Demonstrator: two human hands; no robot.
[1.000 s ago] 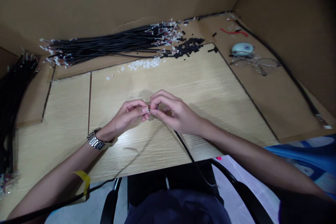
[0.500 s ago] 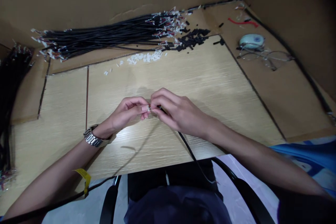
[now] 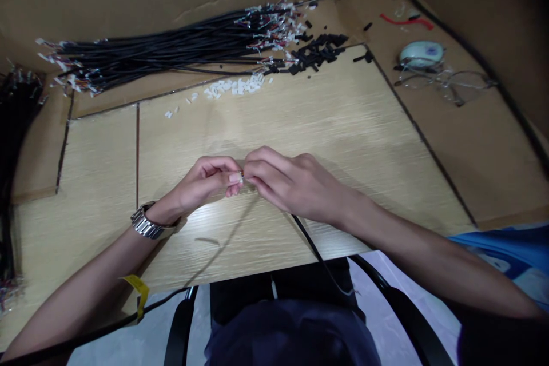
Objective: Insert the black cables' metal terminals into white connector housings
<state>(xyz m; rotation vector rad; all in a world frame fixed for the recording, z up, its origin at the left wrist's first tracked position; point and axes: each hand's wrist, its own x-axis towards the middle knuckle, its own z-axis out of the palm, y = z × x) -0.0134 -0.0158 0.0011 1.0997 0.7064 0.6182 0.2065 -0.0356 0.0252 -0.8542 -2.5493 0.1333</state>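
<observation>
My left hand (image 3: 201,183) and my right hand (image 3: 287,183) meet fingertip to fingertip over the middle of the wooden table (image 3: 343,126). Between the fingertips sits a small white connector (image 3: 241,178), pinched by my left thumb and forefinger. My right hand grips the end of a black cable (image 3: 311,243), which runs from under that hand down over the table's front edge. A metal watch (image 3: 146,223) is on my left wrist.
A long bundle of black cables (image 3: 163,51) lies at the back, with a pile of white connectors (image 3: 234,87) and black sleeves (image 3: 315,54) beside it. More cables (image 3: 12,126) lie at the left edge. A small pale device (image 3: 421,54) and glasses (image 3: 450,80) rest back right. Cardboard walls surround the table.
The view has tilted down a little, so things at the back sit higher in the picture. Both hands stay joined at the connector with only slight finger movement.
</observation>
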